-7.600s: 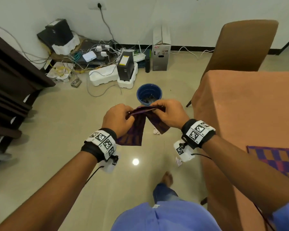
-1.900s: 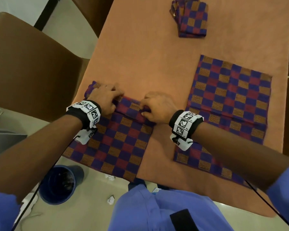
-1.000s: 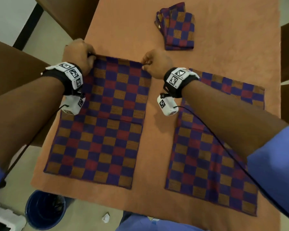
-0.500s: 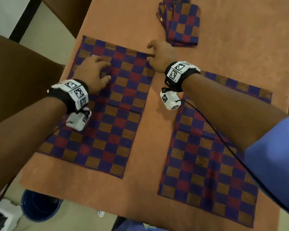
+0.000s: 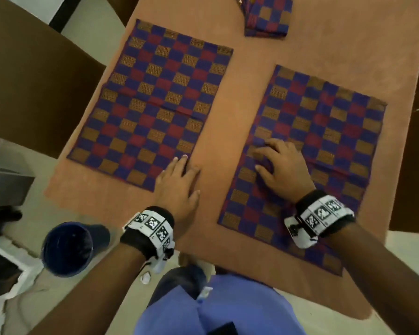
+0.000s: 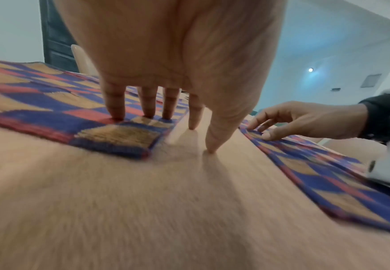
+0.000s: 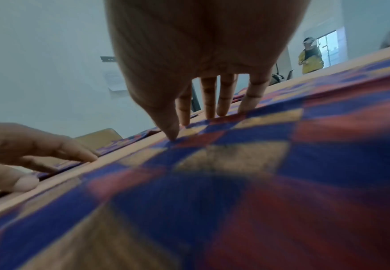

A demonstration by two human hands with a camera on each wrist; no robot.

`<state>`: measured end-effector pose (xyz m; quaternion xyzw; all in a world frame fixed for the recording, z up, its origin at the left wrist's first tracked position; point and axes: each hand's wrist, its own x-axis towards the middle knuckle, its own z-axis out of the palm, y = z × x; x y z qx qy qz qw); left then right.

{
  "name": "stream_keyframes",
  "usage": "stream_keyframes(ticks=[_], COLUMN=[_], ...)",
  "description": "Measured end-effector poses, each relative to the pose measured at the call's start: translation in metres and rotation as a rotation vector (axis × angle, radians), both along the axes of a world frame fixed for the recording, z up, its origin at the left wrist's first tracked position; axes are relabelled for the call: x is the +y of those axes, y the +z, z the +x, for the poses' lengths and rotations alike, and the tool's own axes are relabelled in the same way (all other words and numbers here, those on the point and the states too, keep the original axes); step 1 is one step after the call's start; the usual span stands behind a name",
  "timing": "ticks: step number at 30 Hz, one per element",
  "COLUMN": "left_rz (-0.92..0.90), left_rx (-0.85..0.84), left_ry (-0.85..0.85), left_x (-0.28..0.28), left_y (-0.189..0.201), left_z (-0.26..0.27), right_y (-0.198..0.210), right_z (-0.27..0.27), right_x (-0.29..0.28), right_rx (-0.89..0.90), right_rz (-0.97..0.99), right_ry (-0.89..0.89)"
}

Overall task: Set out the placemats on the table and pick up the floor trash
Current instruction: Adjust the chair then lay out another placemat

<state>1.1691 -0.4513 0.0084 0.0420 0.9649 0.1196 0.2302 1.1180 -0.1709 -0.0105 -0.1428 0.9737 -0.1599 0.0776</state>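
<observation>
Head view first: the left hand lies with straight, spread fingers pressing the near right corner of the left placemat, its thumb and index finger down on the bare tablecloth beside it. The right hand rests fingertips-down, fingers slightly spread, on the right placemat near its left edge; neither hand grips anything.

Both checkered mats lie spread flat side by side on the orange table, each showing a fold crease across its middle. A folded stack of placemats waits at the far end, so by my reading the setting-out is partly done, with those to unfold and place.

Floor trash looks untouched: a crumpled white scrap lies by the person's leg, near a dark blue bin. Brown chairs flank the table, and the left one crowds the path to the bin.
</observation>
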Motion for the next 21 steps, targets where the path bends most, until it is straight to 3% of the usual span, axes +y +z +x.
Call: stream_keyframes(ticks=[11, 13, 17, 21], left_rz=[0.104, 0.056, 0.033, 0.208], left_rx=[0.054, 0.057, 0.072, -0.002], left_ry=[-0.09, -0.121, -0.135, -0.145], left_x=[0.059, 0.069, 0.096, 0.133], left_y=[-0.007, -0.005, 0.006, 0.014], left_z=[0.12, 0.148, 0.181, 0.19], right_y=[0.001, 0.007, 0.016, 0.03], right_z=[0.191, 0.222, 0.262, 0.284], right_x=[0.063, 0.072, 0.088, 0.109], right_rx=[-0.023, -0.05, -0.115, -0.242], right_rz=[-0.013, -0.023, 0.045, -0.026], right_ry=[-0.275, -0.309, -0.256, -0.239])
